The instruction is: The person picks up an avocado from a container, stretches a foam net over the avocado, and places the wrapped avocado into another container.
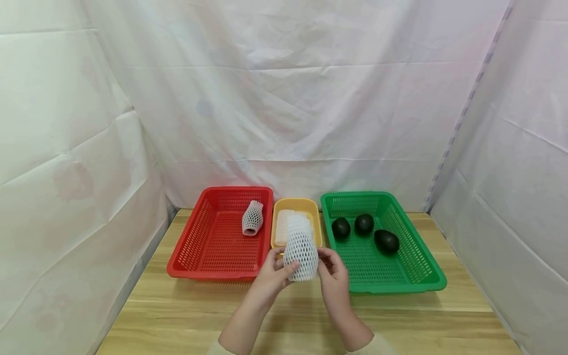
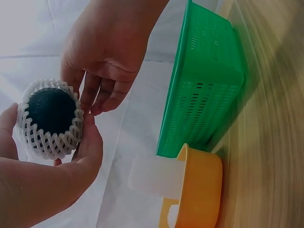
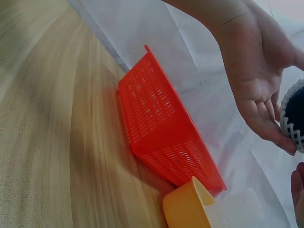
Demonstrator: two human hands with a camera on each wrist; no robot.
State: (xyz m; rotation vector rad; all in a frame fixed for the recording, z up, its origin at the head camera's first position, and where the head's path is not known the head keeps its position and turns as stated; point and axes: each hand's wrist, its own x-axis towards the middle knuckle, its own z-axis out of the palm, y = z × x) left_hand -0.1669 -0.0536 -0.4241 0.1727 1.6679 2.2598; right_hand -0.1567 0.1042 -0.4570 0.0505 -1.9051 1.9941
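A dark, egg-shaped fruit like an avocado [image 2: 52, 110] sits inside a white foam net sleeve [image 1: 301, 254], its dark end showing at the sleeve's opening in the wrist views. My left hand [image 1: 270, 276] grips the sleeved fruit, thumb in front and fingers round the side. On the other side, my right hand [image 1: 335, 281] has its fingertips at the sleeve's edge and appears to pinch the net. Behind the hands, a yellow basket [image 1: 317, 209] contains flat white foam sleeves [image 1: 284, 227]. Part of that basket is hidden by the held sleeve.
To the left stands a red basket [image 1: 217, 246] with one netted piece [image 1: 252, 218] in it. On the right, a green basket [image 1: 377, 276] contains three bare dark fruits [image 1: 386, 241]. All stand on a wooden table [image 1: 199, 315] before white cloth.
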